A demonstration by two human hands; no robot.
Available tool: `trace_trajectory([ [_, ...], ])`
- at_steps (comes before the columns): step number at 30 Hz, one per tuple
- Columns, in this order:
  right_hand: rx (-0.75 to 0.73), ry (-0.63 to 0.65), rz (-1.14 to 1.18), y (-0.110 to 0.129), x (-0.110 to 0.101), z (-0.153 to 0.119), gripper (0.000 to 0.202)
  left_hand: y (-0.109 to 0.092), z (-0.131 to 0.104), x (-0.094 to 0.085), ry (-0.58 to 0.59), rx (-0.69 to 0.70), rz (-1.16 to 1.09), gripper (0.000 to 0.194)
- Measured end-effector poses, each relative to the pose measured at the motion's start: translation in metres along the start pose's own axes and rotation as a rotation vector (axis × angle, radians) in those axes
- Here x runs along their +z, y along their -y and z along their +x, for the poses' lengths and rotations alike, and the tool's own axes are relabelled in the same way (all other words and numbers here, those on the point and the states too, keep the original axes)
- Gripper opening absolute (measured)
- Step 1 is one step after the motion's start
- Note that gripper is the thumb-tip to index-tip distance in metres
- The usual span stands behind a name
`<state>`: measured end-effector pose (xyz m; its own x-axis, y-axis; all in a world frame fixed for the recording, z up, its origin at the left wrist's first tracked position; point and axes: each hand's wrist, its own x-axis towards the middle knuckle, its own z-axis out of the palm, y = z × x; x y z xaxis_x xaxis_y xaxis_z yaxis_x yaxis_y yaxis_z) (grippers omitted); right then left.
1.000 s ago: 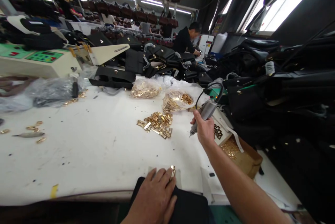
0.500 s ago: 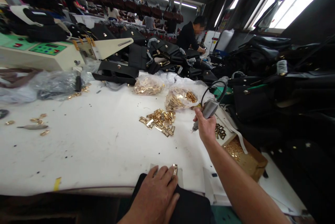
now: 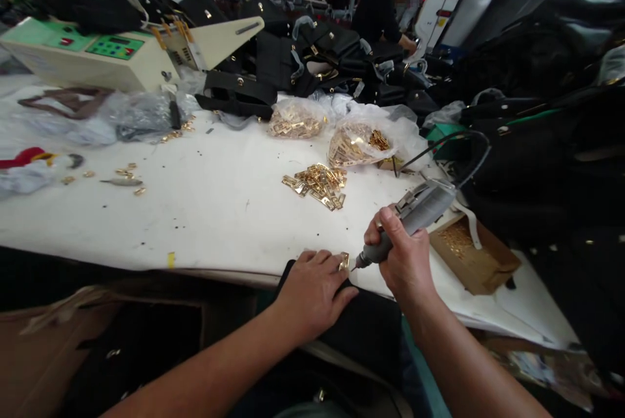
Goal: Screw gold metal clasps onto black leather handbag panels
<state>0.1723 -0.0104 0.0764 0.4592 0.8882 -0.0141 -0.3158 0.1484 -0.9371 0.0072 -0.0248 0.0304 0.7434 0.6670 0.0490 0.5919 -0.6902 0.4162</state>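
Note:
In my right hand is a grey electric screwdriver, its cable looping up behind. The fingers wrap around its body, and its thin bit points down beside a small gold metal plate. That plate sits at the upper edge of a black bag piece, which lies over the table's front edge. My left hand rests flat on the black piece, fingertips against the plate and thumb stretched out to the side. Whether the bit touches the plate I cannot tell.
Loose gold plates are heaped on the white table. Behind them stand plastic bags of gold parts. A cardboard box is at right, a green-panelled machine at left. Black bags pile up before a co-worker.
My right hand has brought the screwdriver down and toward me, from beside the gold heap to the plate at my left fingertips. My left hand stays on the black piece. The view has tilted down.

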Motion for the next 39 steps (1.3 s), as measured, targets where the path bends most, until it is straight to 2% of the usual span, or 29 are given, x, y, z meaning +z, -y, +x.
trace_trajectory([
  [8, 0.034, 0.024, -0.009, -0.009, 0.0, -0.011, 0.035, -0.003, 0.001, -0.004, 0.017, 0.012, 0.013, 0.031],
  [39, 0.036, 0.089, -0.041, -0.006, 0.004, -0.018, 0.031, -0.002, 0.0, -0.002, 0.04, 0.012, 0.043, 0.031],
])
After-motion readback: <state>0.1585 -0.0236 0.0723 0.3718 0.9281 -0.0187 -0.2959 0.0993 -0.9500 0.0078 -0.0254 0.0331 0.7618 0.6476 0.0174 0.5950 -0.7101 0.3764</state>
